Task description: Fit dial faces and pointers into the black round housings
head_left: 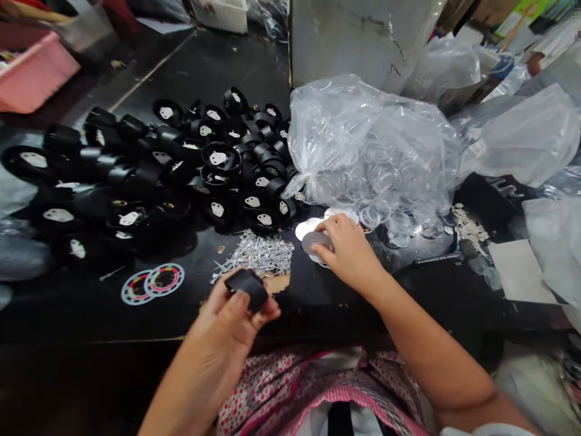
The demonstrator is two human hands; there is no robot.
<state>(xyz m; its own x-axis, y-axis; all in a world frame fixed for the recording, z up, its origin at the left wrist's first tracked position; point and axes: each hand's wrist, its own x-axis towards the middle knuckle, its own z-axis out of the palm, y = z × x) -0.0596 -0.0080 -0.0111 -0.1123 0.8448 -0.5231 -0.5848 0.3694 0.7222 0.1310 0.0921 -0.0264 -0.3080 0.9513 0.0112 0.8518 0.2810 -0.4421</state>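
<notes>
My left hand (231, 321) is wrapped round a black round housing (249, 288), held above the front of the dark table. Further right, my right hand (347, 245) pinches a thin grey disc (312, 242) between thumb and fingers. That disc is over a few pale discs (306, 228) lying on the table. Between the hands and a little behind them lies a pile of small silvery pins (261, 254). Two printed dial rings (164, 280) overlap on the table left of my left hand.
Many black housings (218, 160) are heaped across the back left. A clear plastic bag (363, 139) of transparent round covers (399, 224) lies behind my right hand. A white card (521, 271) is at the right, a pink bin (36, 72) at far left, a grey metal box (358, 42) behind.
</notes>
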